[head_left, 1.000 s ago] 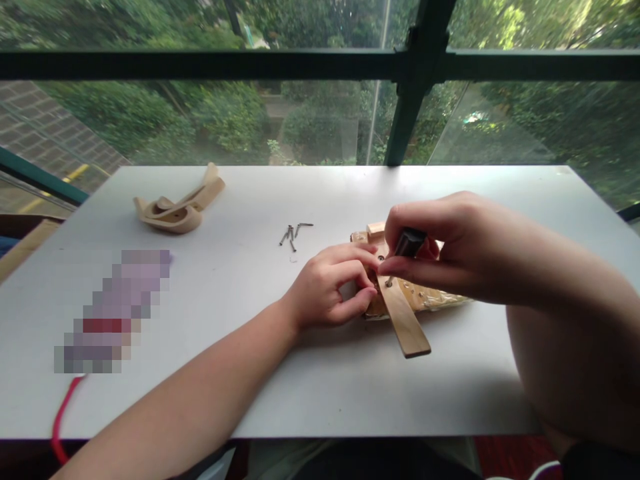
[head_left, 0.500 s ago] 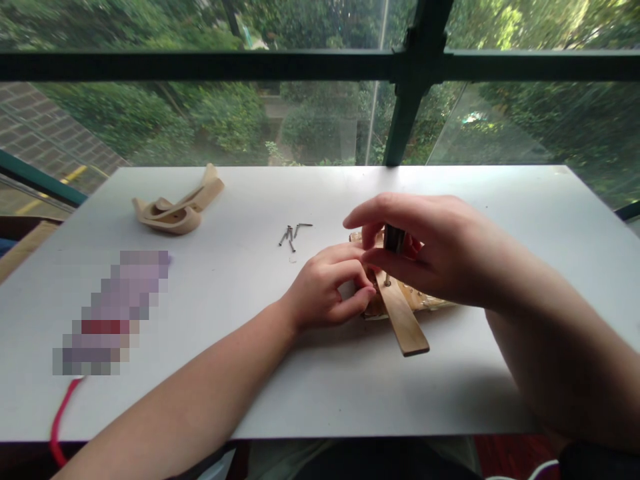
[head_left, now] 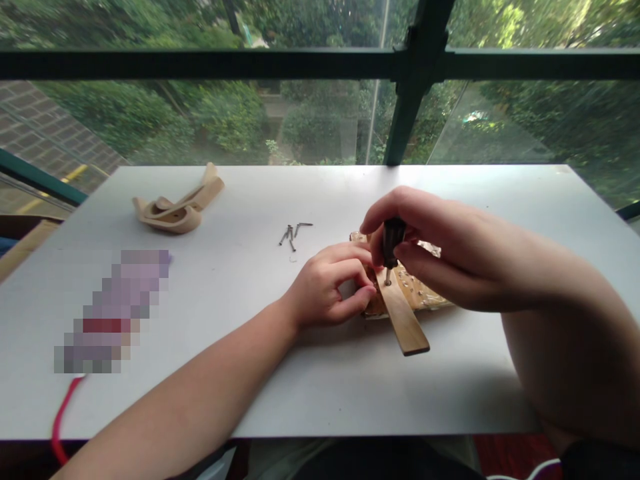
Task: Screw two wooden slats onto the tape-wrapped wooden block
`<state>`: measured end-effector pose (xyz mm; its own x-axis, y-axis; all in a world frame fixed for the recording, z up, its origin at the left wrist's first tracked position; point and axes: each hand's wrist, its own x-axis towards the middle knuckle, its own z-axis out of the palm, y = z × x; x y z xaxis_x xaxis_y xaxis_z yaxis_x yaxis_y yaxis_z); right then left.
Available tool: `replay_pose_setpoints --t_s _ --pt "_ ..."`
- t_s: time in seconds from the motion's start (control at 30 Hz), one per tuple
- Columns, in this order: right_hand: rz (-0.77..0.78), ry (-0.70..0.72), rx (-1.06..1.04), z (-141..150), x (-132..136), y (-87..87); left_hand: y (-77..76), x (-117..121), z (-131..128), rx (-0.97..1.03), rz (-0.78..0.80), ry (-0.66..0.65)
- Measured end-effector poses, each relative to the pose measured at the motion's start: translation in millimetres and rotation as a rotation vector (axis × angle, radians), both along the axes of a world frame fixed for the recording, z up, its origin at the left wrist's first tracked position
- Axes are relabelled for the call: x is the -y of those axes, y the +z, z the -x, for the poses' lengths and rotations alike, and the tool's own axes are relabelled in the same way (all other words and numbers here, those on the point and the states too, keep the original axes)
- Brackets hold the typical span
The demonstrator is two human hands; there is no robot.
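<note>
The screwdriver point(head_left: 394, 241) stood nearly upright over the wooden strip point(head_left: 407, 328), its dark handle up and its shaft meeting a small round fitting in the wood; whether that was a screw head or a hole's rim could not be told. The strip lay slantwise across the amber-brown board point(head_left: 423, 297), its squared end reaching past the near edge towards you. The board, glossy with clear wrapping and dotted with small marks, rested on the white table point(head_left: 310, 387), right of centre.

Your right hand point(head_left: 440, 250) came in above it, thumb and fingers pinching the handle from either side. Your left hand point(head_left: 333, 287) lay at the board's left part, fingers bent, the index finger and thumb curving round to meet near the strip's edge; you could not have told from here whether they gripped it or only pressed.

Just left of that hand, beyond its knuckles, lay a small cluster of loose screws point(head_left: 291, 237). Farther left sat curved wooden pieces point(head_left: 180, 217), and nearer you a pixelated purplish object point(head_left: 117, 300) with a red cord point(head_left: 59, 413) trailing over the table's edge.
</note>
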<state>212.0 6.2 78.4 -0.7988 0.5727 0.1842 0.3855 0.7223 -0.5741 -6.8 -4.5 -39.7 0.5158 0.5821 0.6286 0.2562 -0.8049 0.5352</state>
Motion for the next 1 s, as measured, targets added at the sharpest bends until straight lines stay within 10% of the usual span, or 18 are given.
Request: replay_pose_setpoints --t_s 1.0 --pt "0.081 0.067 -0.034 10.8 1.9 -4.6 -3.4 8.8 -8.9 -0.065 -0.089 0.062"
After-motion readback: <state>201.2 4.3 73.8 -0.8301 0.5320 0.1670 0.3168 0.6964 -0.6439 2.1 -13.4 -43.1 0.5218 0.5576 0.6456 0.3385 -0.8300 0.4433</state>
